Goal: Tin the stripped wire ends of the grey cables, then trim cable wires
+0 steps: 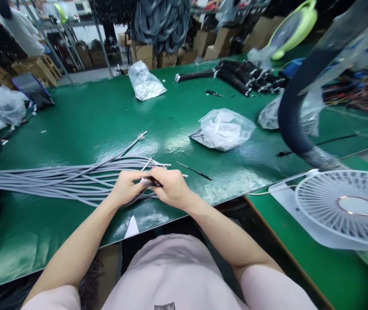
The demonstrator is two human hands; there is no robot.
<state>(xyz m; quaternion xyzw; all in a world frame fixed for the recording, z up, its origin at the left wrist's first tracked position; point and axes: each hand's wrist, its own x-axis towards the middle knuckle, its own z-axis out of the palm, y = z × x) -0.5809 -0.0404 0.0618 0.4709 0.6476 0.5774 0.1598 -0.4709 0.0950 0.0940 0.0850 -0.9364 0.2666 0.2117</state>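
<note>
My left hand (126, 187) and my right hand (171, 187) meet over the front edge of the green-topped workbench (74, 125). Between them they pinch a small dark connector (154, 182) with white wires at the end of a grey cable. Its exact shape is mostly hidden by my fingers. A long bundle of grey sheathed cables (57, 178) runs left from my hands, with stripped ends fanning out just beyond them. A thin black-handled pick (194, 171) lies on the mat to the right of my right hand, not touching it.
A clear bag of white parts (222, 129) and a bag of silver parts (145, 81) lie on the mat. Black cable bundles (245, 76) sit at the back. A white fan (342, 204) and a flexible black hose (295, 107) stand at right. Cardboard boxes stand behind.
</note>
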